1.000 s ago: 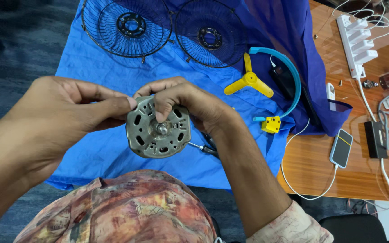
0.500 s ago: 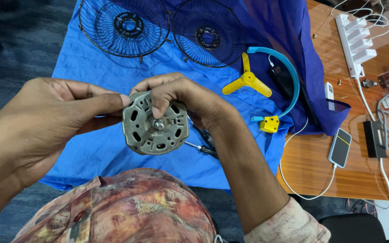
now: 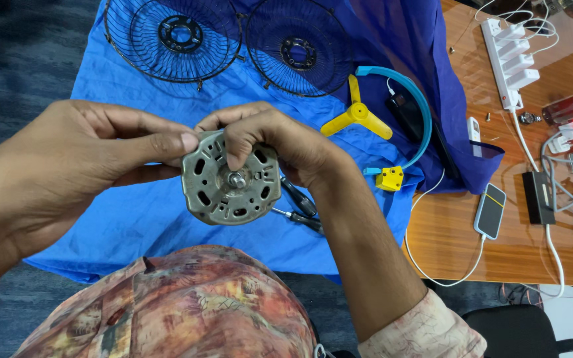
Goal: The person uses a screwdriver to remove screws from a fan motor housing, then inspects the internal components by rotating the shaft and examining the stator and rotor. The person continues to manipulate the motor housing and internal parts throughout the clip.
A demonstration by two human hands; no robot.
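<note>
A round grey metal fan motor (image 3: 232, 179) with slotted holes and a short centre shaft is held up over a blue cloth (image 3: 134, 212). My left hand (image 3: 81, 166) pinches its upper left rim with thumb and fingers. My right hand (image 3: 280, 142) grips its top and right side, with one fingertip close to the shaft. Under my right hand two screwdrivers (image 3: 298, 212) lie on the cloth, partly hidden.
Two black wire fan guards (image 3: 167, 40) (image 3: 300, 46) lie at the far end of the cloth. To the right are a yellow three-blade propeller (image 3: 356, 116), a blue curved band (image 3: 409, 106) with a yellow block (image 3: 390, 179), a phone (image 3: 491, 211) and a white power strip (image 3: 509, 53) on the wooden table.
The motor and both hands sit slightly higher and more central in view. The grip on the motor has shifted a little; nothing was let go.
</note>
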